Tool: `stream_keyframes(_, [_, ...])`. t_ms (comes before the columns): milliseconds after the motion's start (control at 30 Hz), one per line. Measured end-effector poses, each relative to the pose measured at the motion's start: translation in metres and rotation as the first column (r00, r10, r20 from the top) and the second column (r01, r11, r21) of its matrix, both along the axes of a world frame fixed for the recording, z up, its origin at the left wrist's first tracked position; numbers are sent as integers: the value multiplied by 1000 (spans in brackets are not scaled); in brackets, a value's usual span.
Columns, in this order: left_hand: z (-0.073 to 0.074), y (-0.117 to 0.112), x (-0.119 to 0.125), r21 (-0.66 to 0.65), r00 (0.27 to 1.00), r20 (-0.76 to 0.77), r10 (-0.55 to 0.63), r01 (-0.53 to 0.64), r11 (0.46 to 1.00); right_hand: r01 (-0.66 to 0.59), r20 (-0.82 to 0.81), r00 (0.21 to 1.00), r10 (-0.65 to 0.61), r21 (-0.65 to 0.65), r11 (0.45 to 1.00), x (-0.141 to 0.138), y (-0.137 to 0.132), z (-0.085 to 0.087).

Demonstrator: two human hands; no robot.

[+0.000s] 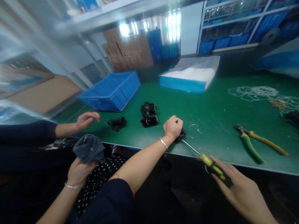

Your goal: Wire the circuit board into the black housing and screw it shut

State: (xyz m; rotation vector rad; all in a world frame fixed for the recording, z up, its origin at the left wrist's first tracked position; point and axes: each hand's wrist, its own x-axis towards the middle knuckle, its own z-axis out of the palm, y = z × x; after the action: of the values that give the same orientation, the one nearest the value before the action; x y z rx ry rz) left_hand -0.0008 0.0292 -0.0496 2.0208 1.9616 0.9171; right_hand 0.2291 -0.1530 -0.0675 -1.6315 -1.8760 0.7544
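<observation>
My left hand is closed around a small black part at the front edge of the green table; most of the part is hidden by the hand. In my right hand is a screwdriver with a yellow and black handle, its metal shaft slanting up and left so that the tip meets the black part. Left of my left hand, several black parts stand together on the table, and another black piece lies apart from them.
Pliers with green and yellow handles lie at the right. A blue crate and a white-and-blue package stand behind. White cord lies far right. At the left, a co-worker's hands show, one holding a grey cloth.
</observation>
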Motion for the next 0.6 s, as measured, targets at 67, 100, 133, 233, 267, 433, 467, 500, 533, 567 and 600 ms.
stream_keyframes(67, [0, -1, 0, -2, 1000, -6, 1, -1, 1000, 22, -394, 909, -139, -287, 958, -1, -1, 2])
stream_keyframes(100, [1, -1, 0, -2, 1000, -7, 2, -2, 1000, -24, -557, 792, -251, -439, 898, -4, -3, 2])
stream_keyframes(133, [1, -1, 0, -2, 1000, -7, 3, -3, 1000, -102, -659, 658, -365, -558, 824, -9, -6, 2])
stream_keyframes(233, [1, -1, 0, 5, 1000, -5, 5, -5, 1000, -294, -718, 429, -548, -685, 667, -26, -14, -5])
stream_keyframes(267, [1, -1, 0, 10, 1000, -4, 5, -5, 1000, -296, -715, 458, -528, -683, 668, -29, -15, -8])
stream_keyframes(433, [-1, -2, 0, 27, 1000, -5, -3, 3, 1000, 119, -229, 966, -123, -30, 992, -15, -10, -20])
stream_keyframes(467, [-2, -3, 0, 32, 1000, -6, -5, 5, 999, 122, -58, 992, -114, 165, 979, -10, -8, -21])
stream_keyframes(500, [-2, -3, 0, 36, 1000, -6, -7, 7, 999, 103, 71, 989, -129, 297, 949, -5, -6, -21])
stream_keyframes(533, [-3, -3, 0, 41, 1000, -6, -9, 9, 999, 86, 148, 978, -148, 365, 927, -2, -5, -20])
stream_keyframes(567, [-3, -3, 1, 45, 1000, -5, -10, 10, 999, 82, 176, 972, -157, 373, 924, -1, -3, -20])
stream_keyframes(600, [-4, -3, 1, 50, 1000, -4, -11, 11, 999, 90, 167, 974, -152, 330, 940, -2, -3, -18])
